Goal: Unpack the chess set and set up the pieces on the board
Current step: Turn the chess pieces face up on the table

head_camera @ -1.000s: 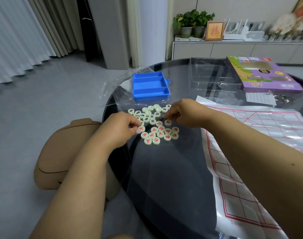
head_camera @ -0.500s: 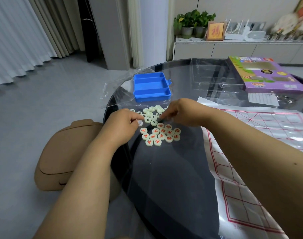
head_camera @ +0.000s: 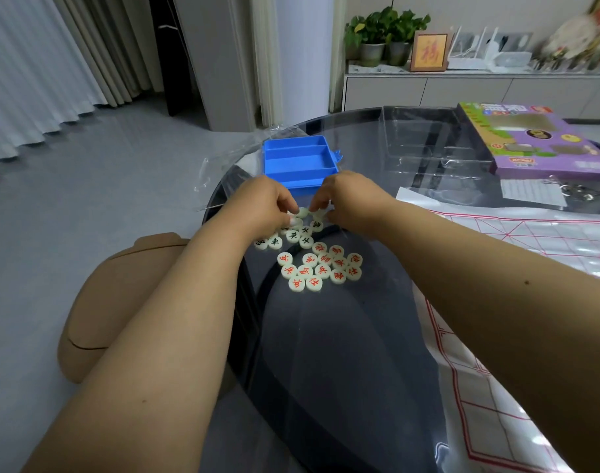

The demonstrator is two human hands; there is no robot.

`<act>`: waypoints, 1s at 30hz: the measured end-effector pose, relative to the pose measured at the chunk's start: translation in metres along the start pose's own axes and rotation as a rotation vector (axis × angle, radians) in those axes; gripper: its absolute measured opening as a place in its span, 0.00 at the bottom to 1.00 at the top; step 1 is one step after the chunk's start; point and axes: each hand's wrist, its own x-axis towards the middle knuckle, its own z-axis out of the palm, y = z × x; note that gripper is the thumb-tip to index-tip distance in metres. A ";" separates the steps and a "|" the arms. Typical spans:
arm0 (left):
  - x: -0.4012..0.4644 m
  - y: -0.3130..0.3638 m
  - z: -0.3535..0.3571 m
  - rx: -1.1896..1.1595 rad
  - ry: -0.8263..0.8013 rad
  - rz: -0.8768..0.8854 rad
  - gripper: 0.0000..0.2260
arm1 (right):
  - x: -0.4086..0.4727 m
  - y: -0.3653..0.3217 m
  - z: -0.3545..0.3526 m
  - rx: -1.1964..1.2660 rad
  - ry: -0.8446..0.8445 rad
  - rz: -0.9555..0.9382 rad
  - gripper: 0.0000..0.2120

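Several round pale chess pieces lie on the dark glass table (head_camera: 343, 353). The red-lettered pieces (head_camera: 320, 269) form a near cluster; the black-lettered pieces (head_camera: 293, 235) lie just beyond it. My left hand (head_camera: 262, 208) and my right hand (head_camera: 351, 199) meet over the far end of the black-lettered group, fingers curled down and pinching pieces there. Which pieces they hold is partly hidden by the fingers. The empty blue piece tray (head_camera: 298, 162) stands right behind my hands. The plastic board sheet (head_camera: 530, 254) with red grid lines lies to the right.
A purple game box (head_camera: 537, 141) and a clear plastic insert (head_camera: 424, 141) sit at the back right, with a paper slip (head_camera: 532, 194) and keys beside them. Clear wrapping (head_camera: 230, 155) hangs over the table's far left edge. A tan stool (head_camera: 118, 302) stands left of the table.
Both hands have moved away from me, from the middle of the pieces to the far end of the black-lettered group, and closer together. The red-lettered cluster is now uncovered.
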 end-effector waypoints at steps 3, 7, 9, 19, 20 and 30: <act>0.003 0.001 0.001 0.016 -0.057 0.013 0.08 | 0.001 0.001 0.003 0.016 0.013 0.019 0.14; 0.006 0.002 0.001 0.009 -0.079 0.014 0.06 | 0.001 0.002 0.005 0.019 0.026 0.032 0.14; 0.007 0.003 0.002 0.003 -0.085 0.016 0.05 | 0.001 0.002 0.004 0.035 0.034 0.041 0.12; 0.014 0.008 0.003 0.026 -0.138 0.051 0.06 | -0.004 0.004 0.002 0.132 0.079 0.023 0.07; 0.014 0.008 0.003 0.028 -0.133 0.058 0.05 | -0.005 0.005 0.001 0.137 0.097 0.019 0.08; 0.012 0.005 0.001 0.023 -0.146 0.062 0.05 | -0.038 0.020 -0.007 0.191 0.096 0.040 0.06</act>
